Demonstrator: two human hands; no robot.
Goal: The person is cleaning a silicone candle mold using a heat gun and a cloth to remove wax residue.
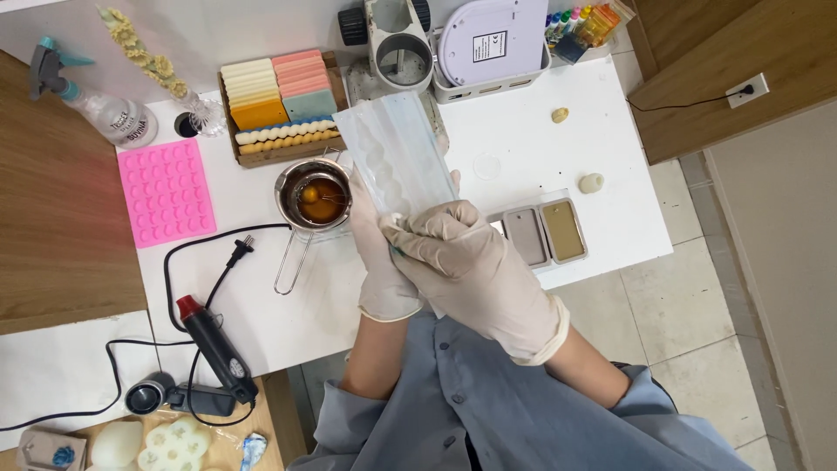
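Sleeves (488,392) of grey-blue cloth fill the lower edge of the head view, nearest the lens; from them two gloved hands rise over a white table (523,139). Right hand (475,266), fingers curled shut, pinches the near end of a clear mould (397,157), a long translucent sheet with a row of rounded cavities that slopes up and away from the body. Left hand (379,253) lies along the mould's left edge, fingers closed round it from beneath, its fingertips reaching up beside a steel pot (316,196). Mould held off the table, between pot and two filled rectangular moulds (547,233), one greyish, one tan, just right of the hands. Pot holds amber liquid; its wire handle points toward the body. Left of the pot: pink silicone mould (167,192), spray bottle (96,100), and, nearer, a red-nosed heat gun (214,344) with its black cable looping across the table. Behind the pot: wooden tray (283,109) of pastel slabs and beaded sticks. Far edge: white scale (493,39) standing in a holder. Two small pale lumps (591,182) lie right of centre. Judged step: both hands appear to be flexing or parting the clear mould at its near end, whether to open or release it cannot be told. Next move would call for a steady two-handed grip, gentle bending along the cavities, and clearance from the open pot just beside the left hand.
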